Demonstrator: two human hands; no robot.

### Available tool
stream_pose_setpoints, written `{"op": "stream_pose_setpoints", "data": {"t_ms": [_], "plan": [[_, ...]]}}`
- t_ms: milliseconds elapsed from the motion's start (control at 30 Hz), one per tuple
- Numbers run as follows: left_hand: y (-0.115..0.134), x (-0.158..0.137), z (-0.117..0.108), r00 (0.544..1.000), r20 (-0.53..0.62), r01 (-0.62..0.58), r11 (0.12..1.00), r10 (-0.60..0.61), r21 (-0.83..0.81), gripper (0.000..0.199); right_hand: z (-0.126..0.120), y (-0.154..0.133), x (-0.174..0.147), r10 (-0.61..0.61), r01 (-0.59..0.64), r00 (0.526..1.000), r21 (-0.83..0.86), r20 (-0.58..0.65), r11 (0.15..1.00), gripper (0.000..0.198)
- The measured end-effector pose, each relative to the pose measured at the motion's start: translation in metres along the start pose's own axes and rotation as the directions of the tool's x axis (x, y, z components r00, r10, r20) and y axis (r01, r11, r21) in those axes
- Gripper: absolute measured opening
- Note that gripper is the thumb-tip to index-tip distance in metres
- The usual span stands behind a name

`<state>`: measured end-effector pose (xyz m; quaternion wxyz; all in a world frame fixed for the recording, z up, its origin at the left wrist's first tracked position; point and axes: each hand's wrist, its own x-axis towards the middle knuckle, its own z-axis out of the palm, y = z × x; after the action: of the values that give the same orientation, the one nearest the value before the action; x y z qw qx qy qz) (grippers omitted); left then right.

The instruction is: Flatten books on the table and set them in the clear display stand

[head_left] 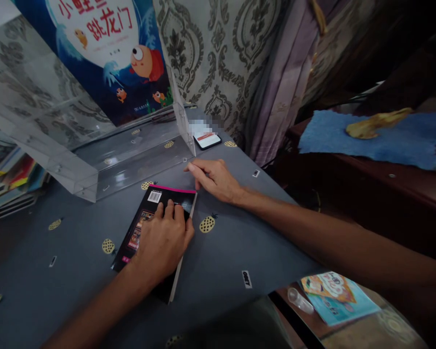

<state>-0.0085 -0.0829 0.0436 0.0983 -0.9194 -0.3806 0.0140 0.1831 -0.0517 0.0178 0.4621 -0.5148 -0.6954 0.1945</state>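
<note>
A black paperback book point(154, 208) with a pink top edge lies back cover up on the grey tablecloth, its barcode near the top. My left hand point(163, 240) rests palm down over its middle, fingers laid across the cover and the thumb by the right-hand page edge. The hand hides part of the cover pictures. My right hand point(218, 180) hovers or rests just beyond the book's upper right corner, apart from it. Its index finger and thumb are loosely extended with nothing between them, while the other fingers are partly hidden.
Behind the book stands a clear acrylic stand point(141, 172) holding a blue fish picture book point(94, 63). A phone point(208, 140) lies beside it. Stacked books point(14, 179) are at left. A blue cloth point(323, 133) and, lower, a turquoise book point(334, 308) are at right.
</note>
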Motion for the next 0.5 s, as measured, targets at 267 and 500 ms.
{"op": "stream_pose_setpoints", "data": {"t_ms": [267,500], "plan": [[0.0002,-0.0023,0.0048,0.999,-0.041,-0.015,0.997,0.018,0.071,0.031,0.0059,0.0056,-0.0022,-0.082,0.098,0.991,-0.159,0.102,0.982,0.04],[0.0055,-0.003,0.0064,1.0,-0.027,-0.009,0.996,0.011,0.089,0.033,0.0082,0.0077,-0.0017,-0.126,0.16,0.981,-0.244,0.15,0.956,0.042]]}}
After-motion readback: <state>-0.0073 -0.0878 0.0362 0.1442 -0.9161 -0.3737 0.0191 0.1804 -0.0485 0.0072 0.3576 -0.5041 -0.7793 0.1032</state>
